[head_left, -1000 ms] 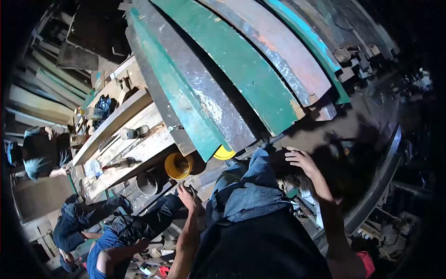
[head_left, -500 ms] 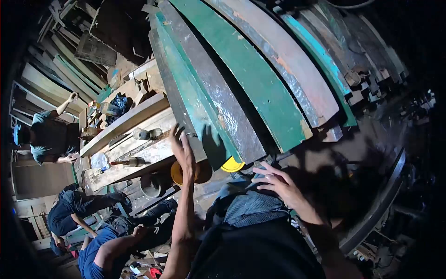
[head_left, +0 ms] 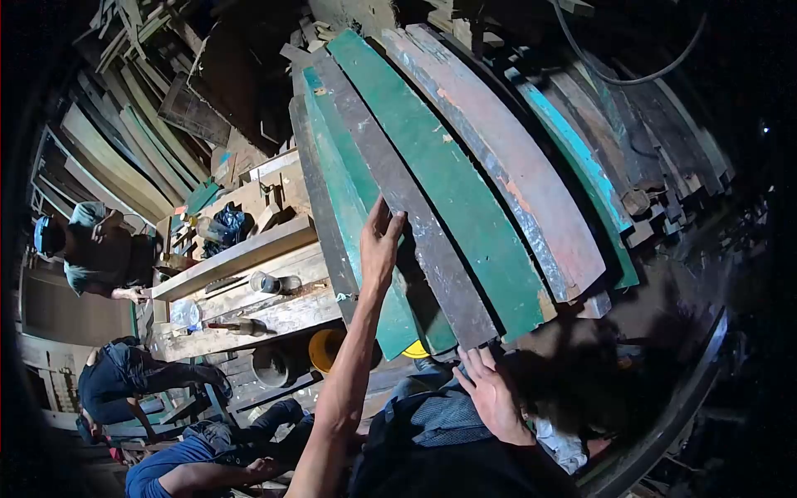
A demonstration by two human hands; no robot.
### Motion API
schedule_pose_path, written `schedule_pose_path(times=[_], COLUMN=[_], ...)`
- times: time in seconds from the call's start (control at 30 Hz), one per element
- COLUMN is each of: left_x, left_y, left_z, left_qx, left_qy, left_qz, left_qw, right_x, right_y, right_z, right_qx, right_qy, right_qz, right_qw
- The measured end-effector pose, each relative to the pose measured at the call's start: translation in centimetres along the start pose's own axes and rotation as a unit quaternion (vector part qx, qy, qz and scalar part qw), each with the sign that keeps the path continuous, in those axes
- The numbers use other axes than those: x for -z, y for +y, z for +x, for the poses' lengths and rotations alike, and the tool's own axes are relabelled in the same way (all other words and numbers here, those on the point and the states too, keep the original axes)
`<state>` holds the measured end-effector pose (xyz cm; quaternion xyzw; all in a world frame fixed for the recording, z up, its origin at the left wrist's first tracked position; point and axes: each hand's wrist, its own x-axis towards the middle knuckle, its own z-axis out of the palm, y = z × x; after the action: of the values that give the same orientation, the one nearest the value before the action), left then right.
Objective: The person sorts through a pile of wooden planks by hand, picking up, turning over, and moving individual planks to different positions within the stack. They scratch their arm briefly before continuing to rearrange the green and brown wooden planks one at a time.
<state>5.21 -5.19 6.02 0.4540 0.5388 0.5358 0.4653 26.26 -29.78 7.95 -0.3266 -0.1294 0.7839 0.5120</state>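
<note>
A dark brown plank (head_left: 436, 261) with a worn, scuffed face lies slanting between a teal-painted board (head_left: 344, 195) and a wide green board (head_left: 465, 199). My left hand (head_left: 382, 245) is at its left edge, thumb over the face and fingers curled at the side, partly hidden. My right hand (head_left: 496, 398) is at the plank's near end, fingers stretched out and apart, fingertips right at the end edge. A shadowed gap shows between the dark plank and the teal board. To the right lies a pinkish, paint-worn board (head_left: 531, 166).
On the left, a wooden workbench (head_left: 286, 315) carries a thick beam (head_left: 237, 257), a glass jar (head_left: 266, 282) and a brush (head_left: 241, 327). Yellow bucket (head_left: 326, 349) and grey bucket (head_left: 270, 365) stand below. Several people work at left, one person (head_left: 112, 249) beside the bench.
My left hand has moved right from the outer boards to the dark plank's edge. My right hand has come to its near end. A gap has opened beside the plank; the view has shifted.
</note>
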Motion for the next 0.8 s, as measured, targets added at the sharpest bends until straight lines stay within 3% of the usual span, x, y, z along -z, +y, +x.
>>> schedule_pose_path(times=[0.17, 0.2, 0.23, 0.3, 0.33, 0.37, 0.4, 0.47, 0.5, 0.53, 0.63, 0.7, 0.77, 0.8], left_x=[-1.0, -0.7, 0.0, 1.4, 3.7, 6.3, 8.7, 12.8, 13.9, 11.5, 11.5, 11.3, 11.4, 11.7], left_y=[0.7, 1.3, -0.2, 2.0, 1.3, -0.4, -2.3, -11.0, -15.3, -10.7, -11.4, -11.1, -11.4, -11.3], left_z=[0.3, 0.3, 1.1, 0.4, 0.8, 1.4, 1.9, 3.8, 4.2, 2.8, 3.1, 3.0, 3.0, 3.0], left_qx=[-0.008, -0.012, -0.022, -0.003, -0.079, -0.15, -0.149, 0.016, 0.056, 0.051, -0.043, -0.039, -0.036, -0.036], left_qy=[0.041, -0.006, -0.014, -0.039, 0.044, 0.127, 0.195, 0.209, 0.205, 0.192, 0.177, 0.193, 0.198, 0.215], left_qz=[-0.001, -0.058, -0.022, 0.157, 0.303, 0.439, 0.495, 0.471, 0.45, 0.404, 0.376, 0.378, 0.381, 0.284], left_qw=[0.999, 0.998, 0.999, 0.987, 0.949, 0.877, 0.834, 0.857, 0.868, 0.893, 0.909, 0.905, 0.903, 0.934], right_x=[0.8, 1.3, 1.4, 1.4, 1.5, 1.4, 1.3, 0.8, 0.8, 0.9, -1.4, -3.8, -5.7, -6.4], right_y=[-0.7, -0.6, -1.1, -1.9, -2.1, -2.5, -2.8, -3.0, -3.0, -3.0, -3.1, -4.4, -3.9, -3.8], right_z=[0.7, 0.8, 0.8, 0.6, 0.3, 0.0, -0.2, -1.1, -1.8, -2.5, -4.5, -4.9, -5.2, -5.2], right_qx=[0.015, 0.008, 0.007, -0.018, -0.02, -0.022, -0.022, -0.024, -0.03, -0.046, -0.051, -0.093, -0.034, 0.032], right_qy=[0.035, 0.056, 0.059, 0.065, 0.064, 0.06, 0.055, 0.044, 0.034, 0.056, 0.111, 0.021, 0.024, 0.026], right_qz=[-0.025, -0.026, -0.027, -0.075, -0.078, -0.093, -0.108, -0.148, -0.154, -0.175, -0.248, -0.401, -0.465, -0.533], right_qw=[0.999, 0.998, 0.998, 0.995, 0.995, 0.994, 0.992, 0.988, 0.987, 0.982, 0.961, 0.911, 0.884, 0.845])
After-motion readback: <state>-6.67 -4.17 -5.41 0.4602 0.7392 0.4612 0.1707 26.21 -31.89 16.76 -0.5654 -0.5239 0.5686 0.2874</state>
